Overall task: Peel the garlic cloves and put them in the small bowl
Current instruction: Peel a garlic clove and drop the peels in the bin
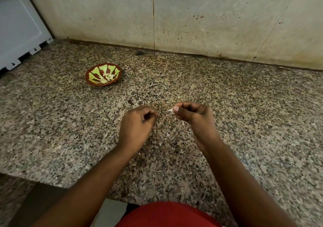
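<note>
The clove is likely light, small and firm, with dry papery skin that tears off in flakes; pinching its body while pulling the loose skin tip probably serves best. The right hand pinches it between thumb and fingers above the counter, a pale skin point sticking out leftward. The left hand, just left of it, is curled with fingertips together; whether it holds skin cannot be told. The bowl sits far left, holding peeled cloves.

Speckled granite counter; stained wall; white appliance.
</note>
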